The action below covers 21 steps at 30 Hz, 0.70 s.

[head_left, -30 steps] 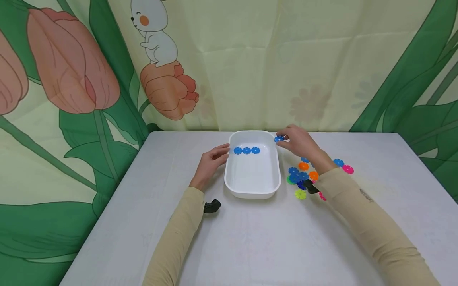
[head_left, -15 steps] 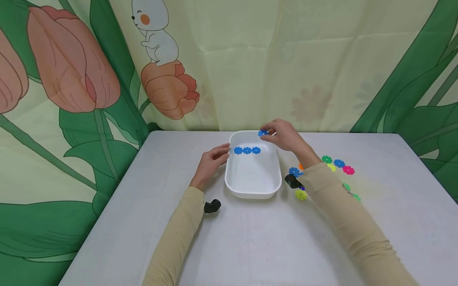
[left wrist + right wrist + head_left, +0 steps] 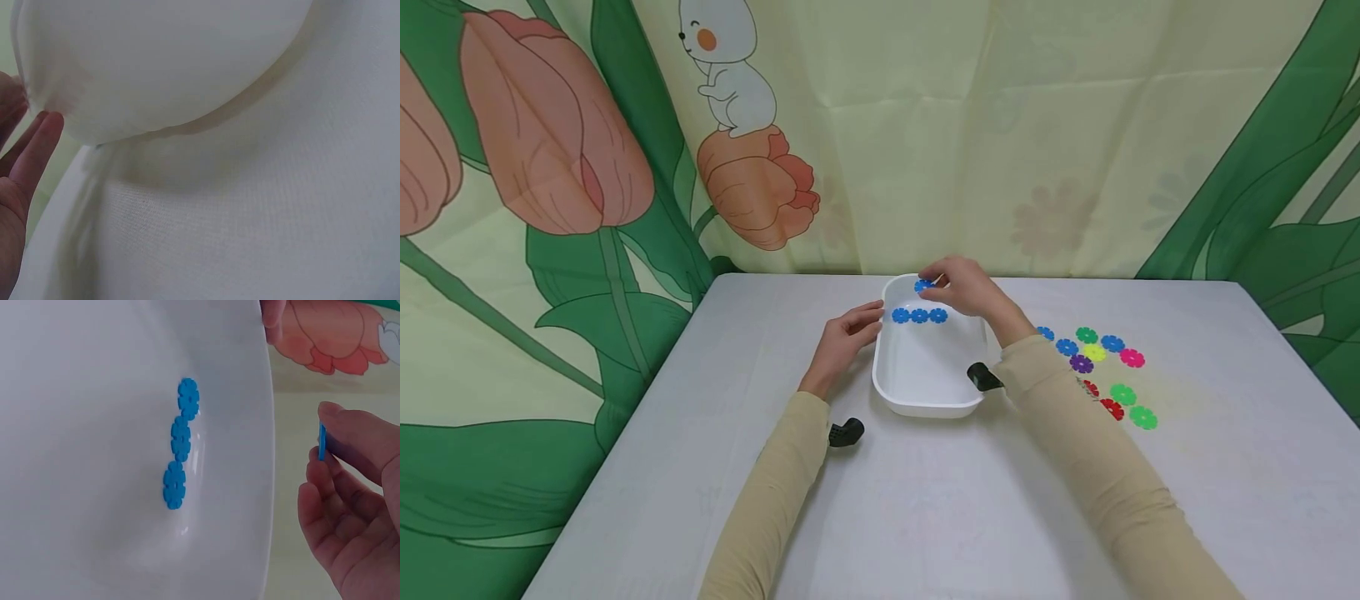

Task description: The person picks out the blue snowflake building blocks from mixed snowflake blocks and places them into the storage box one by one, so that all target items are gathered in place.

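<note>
Between thumb and fingers, my right hand point(image 3: 967, 289) pinches a blue flower-shaped disc point(image 3: 922, 286) above the far end of a white tray point(image 3: 928, 371). The right wrist view shows that disc point(image 3: 322, 441) edge-on, beyond the tray's rim. Inside the tray, three blue discs point(image 3: 919, 316) lie in a row. My left hand point(image 3: 842, 343) rests its nearly straight fingertips against the tray's left side. In the left wrist view, the fingers point(image 3: 39, 147) touch the outer wall of the tray point(image 3: 156, 69).
Right of the tray, several loose flower discs in green point(image 3: 1143, 417), pink point(image 3: 1132, 357), yellow point(image 3: 1094, 352), purple point(image 3: 1081, 363), red and blue lie on the white table point(image 3: 895, 500), partly hidden by the right sleeve. A printed curtain point(image 3: 910, 167) hangs behind the table.
My right hand has carried the blue disc leftward from beside the tray's far right corner to over its far end. My left hand stays at the tray's side.
</note>
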Motion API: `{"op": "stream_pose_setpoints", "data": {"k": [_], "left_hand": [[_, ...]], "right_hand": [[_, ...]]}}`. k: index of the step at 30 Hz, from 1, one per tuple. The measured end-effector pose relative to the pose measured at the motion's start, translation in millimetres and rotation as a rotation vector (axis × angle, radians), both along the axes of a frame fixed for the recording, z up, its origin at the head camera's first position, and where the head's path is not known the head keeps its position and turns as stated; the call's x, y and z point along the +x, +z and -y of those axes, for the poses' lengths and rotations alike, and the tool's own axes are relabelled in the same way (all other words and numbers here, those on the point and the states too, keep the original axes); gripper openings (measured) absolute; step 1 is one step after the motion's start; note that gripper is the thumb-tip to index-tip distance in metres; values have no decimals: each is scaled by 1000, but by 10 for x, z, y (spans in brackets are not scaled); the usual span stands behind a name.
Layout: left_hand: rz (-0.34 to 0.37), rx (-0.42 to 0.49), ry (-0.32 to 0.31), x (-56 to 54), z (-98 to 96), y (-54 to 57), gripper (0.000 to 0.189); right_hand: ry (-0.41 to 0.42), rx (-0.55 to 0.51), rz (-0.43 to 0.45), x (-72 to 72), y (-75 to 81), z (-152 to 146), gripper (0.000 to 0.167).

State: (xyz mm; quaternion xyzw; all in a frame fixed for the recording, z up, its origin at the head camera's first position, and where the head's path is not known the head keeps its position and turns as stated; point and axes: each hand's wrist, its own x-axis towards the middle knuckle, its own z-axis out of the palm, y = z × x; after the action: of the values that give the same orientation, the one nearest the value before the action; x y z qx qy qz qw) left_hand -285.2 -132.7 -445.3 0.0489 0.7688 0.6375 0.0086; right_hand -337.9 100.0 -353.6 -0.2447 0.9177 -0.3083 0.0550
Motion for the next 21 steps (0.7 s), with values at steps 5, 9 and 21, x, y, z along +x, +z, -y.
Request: {"op": "stream_pose_setpoints", "data": {"k": [5, 9, 21], "left_hand": [[-4, -8, -1, 6, -8, 8, 35], [-4, -17, 0, 0, -16, 8, 34], [-10, -11, 5, -5, -16, -2, 34]], "right_hand": [[42, 6, 23, -47, -99, 60, 40], [77, 3, 45, -64, -167, 87, 39], [173, 82, 66, -38, -244, 227, 35]]}}
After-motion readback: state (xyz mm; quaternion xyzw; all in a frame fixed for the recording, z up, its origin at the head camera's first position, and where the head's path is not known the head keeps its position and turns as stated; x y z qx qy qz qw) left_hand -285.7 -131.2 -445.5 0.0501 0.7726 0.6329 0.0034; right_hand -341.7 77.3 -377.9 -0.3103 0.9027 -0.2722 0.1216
